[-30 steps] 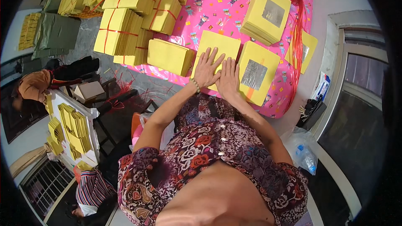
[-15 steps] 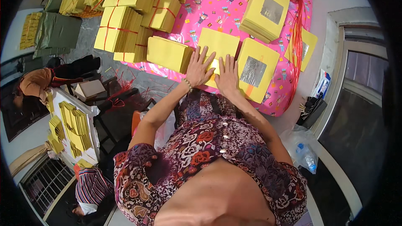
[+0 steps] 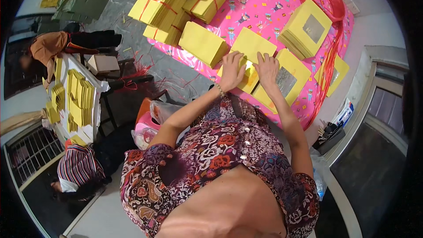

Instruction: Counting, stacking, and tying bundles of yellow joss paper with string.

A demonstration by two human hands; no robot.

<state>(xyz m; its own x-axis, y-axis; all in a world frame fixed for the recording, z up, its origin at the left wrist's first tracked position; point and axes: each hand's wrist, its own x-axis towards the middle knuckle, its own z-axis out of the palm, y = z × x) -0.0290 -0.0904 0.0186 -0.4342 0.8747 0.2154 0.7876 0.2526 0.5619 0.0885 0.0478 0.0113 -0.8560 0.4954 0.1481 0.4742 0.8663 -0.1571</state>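
Observation:
Both my hands rest on a yellow paper envelope (image 3: 253, 44) lying on the pink patterned tabletop. My left hand (image 3: 232, 69) presses near its left side, with slightly bent fingers apart. Beside it my right hand (image 3: 267, 71) also has bent, parted fingers, with the fingertips on the paper; neither hand visibly grips anything. Part of the envelope shows between my hands, brightly lit. Close to my right hand lies another yellow envelope with a silvery window (image 3: 286, 82). Left of my left hand stands a stack of yellow envelopes (image 3: 202, 44).
Bundles tied with red string (image 3: 157, 3) are piled at the far left of the pink table (image 3: 246, 11). A windowed stack (image 3: 308, 28) and red strings (image 3: 331, 79) are on the right. Two people work at a white table (image 3: 90, 125) on the left.
My fingers have gone from lying flat and stretched to bent on the envelope. The whole view has shifted, so the table appears farther right.

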